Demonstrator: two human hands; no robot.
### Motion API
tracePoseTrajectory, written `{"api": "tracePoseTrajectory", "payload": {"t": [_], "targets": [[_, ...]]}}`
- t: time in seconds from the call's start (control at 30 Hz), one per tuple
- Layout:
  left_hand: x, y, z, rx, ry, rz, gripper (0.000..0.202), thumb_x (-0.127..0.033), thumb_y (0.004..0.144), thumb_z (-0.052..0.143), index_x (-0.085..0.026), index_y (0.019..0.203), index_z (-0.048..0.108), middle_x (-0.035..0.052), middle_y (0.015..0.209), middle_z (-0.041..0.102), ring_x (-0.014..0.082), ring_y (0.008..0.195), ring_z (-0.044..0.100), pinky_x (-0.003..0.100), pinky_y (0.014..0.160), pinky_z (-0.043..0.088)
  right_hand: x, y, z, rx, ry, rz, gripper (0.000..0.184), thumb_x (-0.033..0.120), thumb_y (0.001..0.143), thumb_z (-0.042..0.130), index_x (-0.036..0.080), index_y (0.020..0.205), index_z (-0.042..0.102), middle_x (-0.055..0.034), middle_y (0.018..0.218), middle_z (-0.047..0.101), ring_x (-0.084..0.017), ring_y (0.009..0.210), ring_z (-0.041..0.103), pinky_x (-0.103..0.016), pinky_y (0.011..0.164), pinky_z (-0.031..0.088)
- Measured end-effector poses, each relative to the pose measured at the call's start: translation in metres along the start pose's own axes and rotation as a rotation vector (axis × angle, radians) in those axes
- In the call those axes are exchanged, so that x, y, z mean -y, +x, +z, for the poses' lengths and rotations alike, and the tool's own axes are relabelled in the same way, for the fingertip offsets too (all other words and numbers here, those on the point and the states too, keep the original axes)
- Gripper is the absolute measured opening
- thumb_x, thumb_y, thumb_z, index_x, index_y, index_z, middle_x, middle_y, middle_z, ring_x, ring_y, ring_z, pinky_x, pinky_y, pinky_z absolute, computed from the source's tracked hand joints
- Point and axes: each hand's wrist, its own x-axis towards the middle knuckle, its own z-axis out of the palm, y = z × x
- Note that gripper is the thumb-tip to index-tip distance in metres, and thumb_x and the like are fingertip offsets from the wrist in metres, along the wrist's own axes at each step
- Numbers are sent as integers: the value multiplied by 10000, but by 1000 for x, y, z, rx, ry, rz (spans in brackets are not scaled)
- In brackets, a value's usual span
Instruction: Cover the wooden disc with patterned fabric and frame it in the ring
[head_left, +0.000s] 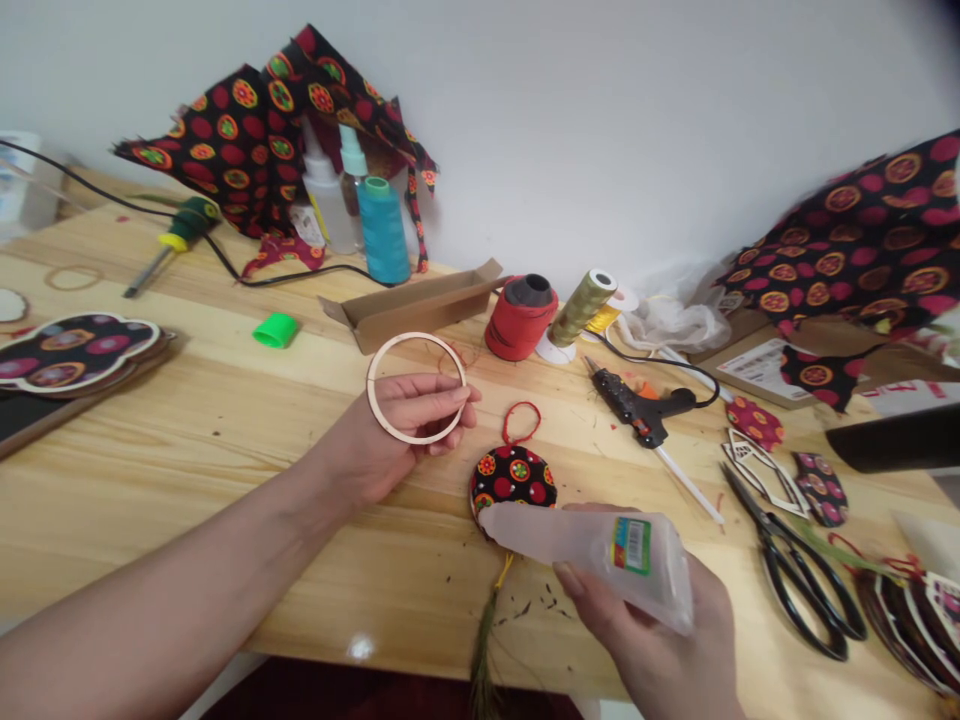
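Note:
My left hand [397, 425] is closed round a thin pale wooden ring [375, 395], held just above the table. My right hand [652, 620] grips a translucent squeeze bottle [592, 550] with a green and red label, its tip pointing left over a round ornament [514, 478]. That ornament is covered in black fabric with red and orange circles, has a red cord loop [521, 420] at its top and a yellow tassel [487, 630] hanging below, and lies on the wooden table [225, 450] between my hands.
A black glue gun [637, 405] and black scissors [802, 570] lie to the right. Red [520, 318], gold [581, 308] and teal [382, 230] thread spools, a cardboard box [412, 305], a green cap [275, 330], patterned fabric [255, 130] and covered cut-outs [71, 350] stand around.

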Motion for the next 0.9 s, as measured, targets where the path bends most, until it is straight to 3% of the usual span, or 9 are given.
{"api": "tracePoseTrajectory", "payload": {"t": [0.53, 0.9], "targets": [[1, -1, 0, 9, 3, 12, 105, -194, 657, 768, -109, 711, 736, 36, 594, 670, 71, 478, 539, 151, 422, 369, -3, -6, -21, -60, -40, -49, 126, 268, 625, 741, 231, 744, 721, 36, 510, 658, -122, 356, 557, -199, 350, 471], [0, -1, 0, 18, 10, 6, 78, -184, 682, 749, -113, 713, 737, 35, 605, 658, 67, 474, 522, 157, 414, 351, -5, -10, -32, -136, -17, 16, 121, 250, 605, 751, 241, 724, 728, 39, 504, 658, -118, 367, 567, -171, 360, 475]]}}
